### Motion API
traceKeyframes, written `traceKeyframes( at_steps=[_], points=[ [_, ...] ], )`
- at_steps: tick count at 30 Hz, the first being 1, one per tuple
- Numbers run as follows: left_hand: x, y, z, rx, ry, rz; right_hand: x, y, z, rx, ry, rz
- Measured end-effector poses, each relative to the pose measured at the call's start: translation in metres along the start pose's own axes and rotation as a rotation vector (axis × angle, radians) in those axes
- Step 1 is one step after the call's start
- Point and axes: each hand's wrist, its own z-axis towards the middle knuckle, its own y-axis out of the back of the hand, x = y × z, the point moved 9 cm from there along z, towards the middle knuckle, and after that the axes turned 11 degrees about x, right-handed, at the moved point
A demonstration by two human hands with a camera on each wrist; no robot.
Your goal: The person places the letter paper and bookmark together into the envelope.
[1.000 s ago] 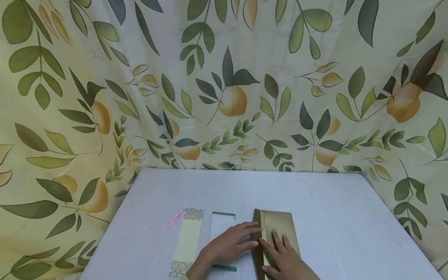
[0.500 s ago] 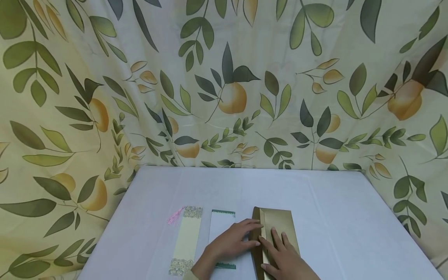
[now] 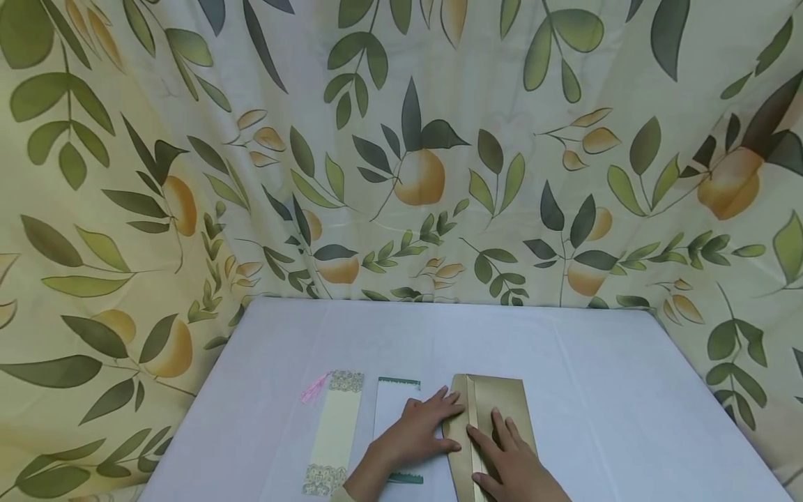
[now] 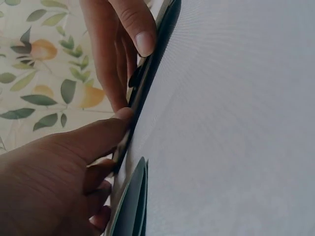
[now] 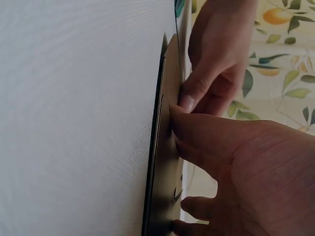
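Observation:
A long gold cardboard folder (image 3: 514,397) lies on the white table in the head view, with a narrow flap (image 3: 462,464) along its left side. My left hand (image 3: 410,432) touches the flap's left edge with its fingertips and thumb, fingers mostly straight. Spread over the main panel beside the fold, my right hand (image 3: 517,467) presses down with extended fingers. The right wrist view shows the gold folder (image 5: 170,73) nearly edge-on, with the right thumb against it. Partly under my left forearm is a white folded card with green trim (image 3: 390,408).
Farther left lies a cream bookmark (image 3: 335,432) with lacy patterned ends and a pink tassel (image 3: 316,388). A white cloth covers the table (image 3: 602,390). Behind it hangs a curtain (image 3: 420,230) printed with fruit and leaves.
The folder's left flap, raised and dark earlier, now lies flatter and looks lighter. My left hand has shifted slightly left and outward with it; the right hand stays nearly in place.

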Motion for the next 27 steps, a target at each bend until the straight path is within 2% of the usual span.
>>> traceKeyframes(
  at_steps=[6,16,20,27],
  points=[
    [0.004,-0.007,0.002,0.053,0.032,0.044,0.0,0.0,0.0,-0.007,-0.01,0.006],
    [0.006,-0.005,0.0,0.024,0.027,0.057,0.005,0.009,-0.002,-0.08,-0.031,-0.117],
    [0.005,-0.003,-0.001,0.019,0.026,0.063,0.007,0.011,-0.003,-0.073,-0.037,-0.12],
    [0.004,-0.002,-0.001,0.027,0.026,0.063,0.008,0.015,-0.003,-0.073,-0.094,-0.143]
  ],
)
